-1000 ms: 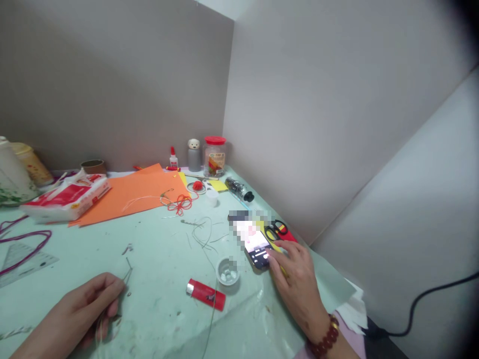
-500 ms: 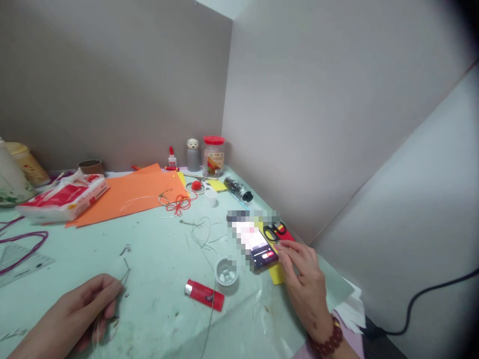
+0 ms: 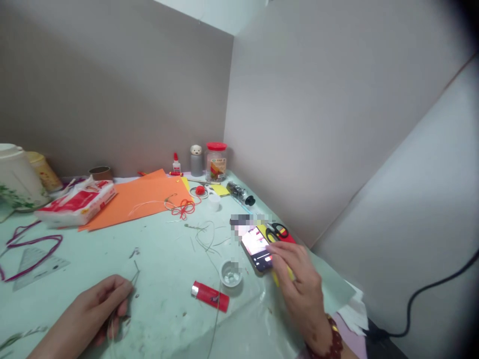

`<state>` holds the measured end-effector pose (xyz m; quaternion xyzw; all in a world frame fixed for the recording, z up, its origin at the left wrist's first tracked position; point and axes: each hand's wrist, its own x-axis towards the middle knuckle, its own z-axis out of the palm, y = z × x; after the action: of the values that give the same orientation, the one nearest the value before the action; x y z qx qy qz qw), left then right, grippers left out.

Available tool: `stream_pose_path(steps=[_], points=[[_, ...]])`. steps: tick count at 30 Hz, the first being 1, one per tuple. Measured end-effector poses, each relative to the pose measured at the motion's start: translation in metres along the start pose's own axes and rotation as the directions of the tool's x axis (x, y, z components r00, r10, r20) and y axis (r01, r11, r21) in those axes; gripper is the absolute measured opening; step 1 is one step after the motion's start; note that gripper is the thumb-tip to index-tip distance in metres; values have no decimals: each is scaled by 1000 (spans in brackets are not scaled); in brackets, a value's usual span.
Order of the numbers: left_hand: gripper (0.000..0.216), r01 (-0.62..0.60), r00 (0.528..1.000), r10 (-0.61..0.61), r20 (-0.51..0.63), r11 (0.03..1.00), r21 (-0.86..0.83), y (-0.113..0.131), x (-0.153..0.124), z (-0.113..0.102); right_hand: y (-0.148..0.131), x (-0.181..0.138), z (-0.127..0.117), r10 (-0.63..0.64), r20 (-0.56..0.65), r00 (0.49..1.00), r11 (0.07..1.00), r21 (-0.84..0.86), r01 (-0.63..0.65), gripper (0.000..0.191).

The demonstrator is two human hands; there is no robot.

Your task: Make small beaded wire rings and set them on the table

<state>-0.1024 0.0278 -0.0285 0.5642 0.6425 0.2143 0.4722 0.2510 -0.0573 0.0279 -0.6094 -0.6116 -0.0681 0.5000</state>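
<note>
My left hand is closed in a pinch on a thin cord, whose ends stick up past the fingertips; more strands hang below the fingers. My right hand is open, fingers stretched over a lit smartphone and at or just above its screen. Part of the phone is blurred out. Beside it lie black-handled scissors, partly over a yellow and red piece. A red lighter and a small clear cup are between my hands, with a loose thin thread running past them.
Orange sheets, a tissue pack and red cord lie farther back. A lidded jar and a glue bottle stand by the wall. Purple cord crosses a clear set square at left.
My right hand has moved from the phone's edge onto its screen, and the picture on the screen has changed. The left hand keeps its pinch. The view has shifted slightly.
</note>
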Motion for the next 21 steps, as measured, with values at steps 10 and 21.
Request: stream_pose_path(steps=[10,21], points=[[47,-81,995,88,51,987,-138,22,-15,0,-140,6,102,-169,639,751,983,168,78,27],[47,-55,997,62,51,991,-124,20,-16,1,-141,15,140,22,762,647,999,12,-48,32]])
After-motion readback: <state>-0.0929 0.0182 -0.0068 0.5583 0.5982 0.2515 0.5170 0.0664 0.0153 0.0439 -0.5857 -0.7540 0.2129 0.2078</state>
